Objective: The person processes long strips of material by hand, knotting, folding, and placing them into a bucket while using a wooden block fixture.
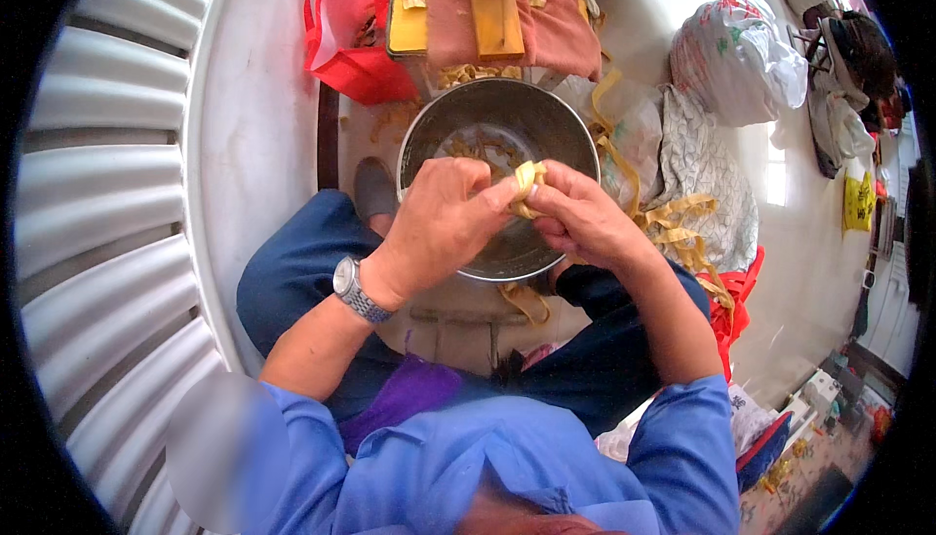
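Observation:
My left hand [455, 217] and my right hand [581, 209] meet over a round metal pot [409, 143]. Between the fingertips of both hands is a small folded piece of yellow strip [525, 185], looped on itself. The fingers hide part of it. My left wrist carries a metal watch [349, 280]. Inside the pot, small yellowish-brown pieces [479, 151] lie on the bottom, partly covered by my hands. Long tan strips [676, 220] trail over my right knee and past the pot's right side.
Beyond the pot stands a yellow box-like stand [411, 19] with pink cloth [450, 15] and a wooden block [497, 23] tied on. A red bag [358, 59] is at its left. A white radiator [117, 191] lines the left; a full plastic bag [735, 59] sits right.

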`<state>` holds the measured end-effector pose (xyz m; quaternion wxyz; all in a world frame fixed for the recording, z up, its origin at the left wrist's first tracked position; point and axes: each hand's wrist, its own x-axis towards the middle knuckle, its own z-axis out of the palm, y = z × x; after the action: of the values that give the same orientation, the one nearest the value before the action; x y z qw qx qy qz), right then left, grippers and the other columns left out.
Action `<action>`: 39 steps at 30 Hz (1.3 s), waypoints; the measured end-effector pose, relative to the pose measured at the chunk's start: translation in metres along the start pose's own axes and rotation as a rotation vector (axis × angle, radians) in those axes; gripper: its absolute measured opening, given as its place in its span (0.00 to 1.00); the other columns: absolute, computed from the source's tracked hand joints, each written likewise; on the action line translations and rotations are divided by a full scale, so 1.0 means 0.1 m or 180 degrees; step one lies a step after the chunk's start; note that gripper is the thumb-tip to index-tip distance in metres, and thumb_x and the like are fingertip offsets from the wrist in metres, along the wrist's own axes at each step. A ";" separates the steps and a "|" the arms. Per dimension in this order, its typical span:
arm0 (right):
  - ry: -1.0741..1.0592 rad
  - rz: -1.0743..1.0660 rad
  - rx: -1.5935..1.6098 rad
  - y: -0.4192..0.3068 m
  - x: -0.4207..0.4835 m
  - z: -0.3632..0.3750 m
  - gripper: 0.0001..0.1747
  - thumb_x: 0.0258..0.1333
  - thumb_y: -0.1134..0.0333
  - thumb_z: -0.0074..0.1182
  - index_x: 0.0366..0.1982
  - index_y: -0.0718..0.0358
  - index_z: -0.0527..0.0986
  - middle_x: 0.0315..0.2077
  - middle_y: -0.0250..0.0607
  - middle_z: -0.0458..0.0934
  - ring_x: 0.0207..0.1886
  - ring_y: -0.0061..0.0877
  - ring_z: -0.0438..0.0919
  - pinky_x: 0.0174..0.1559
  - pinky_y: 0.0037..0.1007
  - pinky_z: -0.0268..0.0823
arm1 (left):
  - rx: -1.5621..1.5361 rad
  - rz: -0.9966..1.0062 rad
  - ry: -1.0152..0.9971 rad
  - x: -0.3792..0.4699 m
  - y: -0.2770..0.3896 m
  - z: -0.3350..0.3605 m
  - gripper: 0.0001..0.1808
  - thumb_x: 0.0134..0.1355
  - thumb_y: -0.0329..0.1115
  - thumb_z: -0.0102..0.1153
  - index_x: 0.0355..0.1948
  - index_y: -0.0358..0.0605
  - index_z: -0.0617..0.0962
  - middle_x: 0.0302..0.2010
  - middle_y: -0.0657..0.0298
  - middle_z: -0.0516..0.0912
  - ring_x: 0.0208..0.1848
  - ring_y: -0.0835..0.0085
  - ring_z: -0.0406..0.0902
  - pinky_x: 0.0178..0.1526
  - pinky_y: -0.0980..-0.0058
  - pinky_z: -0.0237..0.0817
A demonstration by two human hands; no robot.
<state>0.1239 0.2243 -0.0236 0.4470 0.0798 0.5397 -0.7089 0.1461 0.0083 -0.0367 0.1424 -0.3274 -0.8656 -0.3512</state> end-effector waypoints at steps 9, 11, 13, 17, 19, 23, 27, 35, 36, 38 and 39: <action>-0.0279 0.0476 -0.0029 0.04 -0.08 -0.09 0.09 0.69 0.61 0.50 0.44 0.57 0.71 0.22 0.23 0.65 0.19 0.10 0.59 0.19 0.17 0.50 | 0.0022 0.0115 -0.0248 -0.06 0.12 0.13 0.20 0.43 0.29 0.67 0.40 0.42 0.76 0.35 0.60 0.74 0.38 0.60 0.75 0.42 0.61 0.67; -0.0296 0.0453 -0.0005 -0.02 -0.05 -0.06 0.09 0.69 0.60 0.50 0.44 0.57 0.71 0.22 0.23 0.64 0.19 0.10 0.58 0.19 0.17 0.49 | -0.0022 0.0131 -0.0063 -0.02 0.14 0.17 0.20 0.42 0.29 0.66 0.39 0.43 0.75 0.34 0.60 0.74 0.38 0.59 0.75 0.42 0.61 0.67; -0.0398 0.0519 0.0203 -0.04 -0.03 -0.09 0.10 0.69 0.61 0.51 0.45 0.56 0.70 0.22 0.23 0.65 0.18 0.11 0.58 0.18 0.18 0.49 | -0.0067 0.0225 0.0279 0.08 0.16 0.19 0.16 0.45 0.29 0.63 0.36 0.43 0.73 0.31 0.60 0.72 0.35 0.62 0.74 0.41 0.63 0.66; -0.0592 0.0366 -0.0255 -0.05 -0.07 -0.13 0.12 0.69 0.61 0.50 0.50 0.55 0.71 0.22 0.23 0.66 0.19 0.11 0.60 0.20 0.17 0.51 | -0.0115 -0.0067 -0.0293 -0.04 0.15 0.09 0.17 0.41 0.29 0.66 0.34 0.44 0.74 0.30 0.58 0.74 0.34 0.57 0.75 0.38 0.61 0.67; -0.0659 0.0335 -0.0570 -0.02 -0.10 -0.16 0.13 0.69 0.61 0.50 0.51 0.55 0.72 0.22 0.22 0.66 0.20 0.11 0.61 0.21 0.17 0.53 | -0.0057 -0.0086 -0.0592 -0.09 0.14 0.06 0.15 0.43 0.30 0.65 0.31 0.44 0.73 0.28 0.58 0.73 0.31 0.57 0.74 0.36 0.62 0.66; -0.0892 0.0573 -0.0760 -0.15 -0.19 -0.25 0.12 0.70 0.62 0.50 0.50 0.55 0.75 0.22 0.20 0.65 0.22 0.10 0.63 0.24 0.16 0.56 | -0.0641 -0.0154 -0.1307 -0.17 0.02 -0.08 0.10 0.52 0.31 0.61 0.29 0.43 0.71 0.27 0.57 0.71 0.29 0.55 0.72 0.34 0.60 0.64; -0.0665 0.0655 -0.0847 -0.25 -0.26 -0.40 0.11 0.69 0.63 0.51 0.48 0.56 0.77 0.24 0.19 0.67 0.22 0.08 0.62 0.23 0.15 0.54 | -0.1341 -0.0838 -0.2010 -0.23 -0.12 -0.29 0.07 0.60 0.32 0.59 0.33 0.41 0.74 0.32 0.54 0.75 0.34 0.53 0.75 0.37 0.59 0.66; -0.0740 -0.0126 -0.1352 -0.12 0.00 -0.04 0.15 0.70 0.62 0.53 0.53 0.59 0.71 0.26 0.20 0.71 0.24 0.07 0.62 0.25 0.15 0.53 | -0.2502 -0.1826 -0.1970 -0.04 -0.01 -0.07 0.35 0.58 0.47 0.66 0.57 0.34 0.68 0.51 0.39 0.79 0.52 0.51 0.79 0.54 0.63 0.69; -0.0643 -0.0160 -0.1300 -0.13 0.01 -0.03 0.16 0.69 0.62 0.54 0.54 0.59 0.71 0.27 0.21 0.72 0.24 0.07 0.63 0.26 0.14 0.53 | -0.2455 -0.1870 -0.1926 -0.05 -0.01 -0.03 0.29 0.61 0.47 0.64 0.53 0.35 0.71 0.46 0.44 0.80 0.49 0.55 0.79 0.51 0.64 0.69; -0.0590 -0.0211 -0.1294 -0.14 0.00 -0.06 0.18 0.69 0.62 0.55 0.55 0.59 0.69 0.27 0.22 0.73 0.24 0.08 0.63 0.26 0.15 0.54 | -0.2339 -0.2042 -0.2207 -0.04 -0.01 -0.09 0.22 0.66 0.48 0.60 0.49 0.39 0.75 0.38 0.54 0.81 0.42 0.66 0.78 0.47 0.67 0.70; -0.0613 -0.0224 -0.1338 -0.13 -0.01 -0.13 0.18 0.68 0.62 0.56 0.55 0.60 0.69 0.27 0.22 0.73 0.25 0.07 0.63 0.26 0.15 0.54 | -0.2276 -0.2149 -0.2544 -0.02 -0.02 -0.16 0.20 0.68 0.48 0.58 0.48 0.41 0.76 0.35 0.60 0.81 0.39 0.74 0.77 0.45 0.69 0.70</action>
<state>0.1109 0.2361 -0.0191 0.4782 -0.1021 0.6328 -0.6004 0.1462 -0.0048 -0.0277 -0.4285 -0.1696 -0.7367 -0.4949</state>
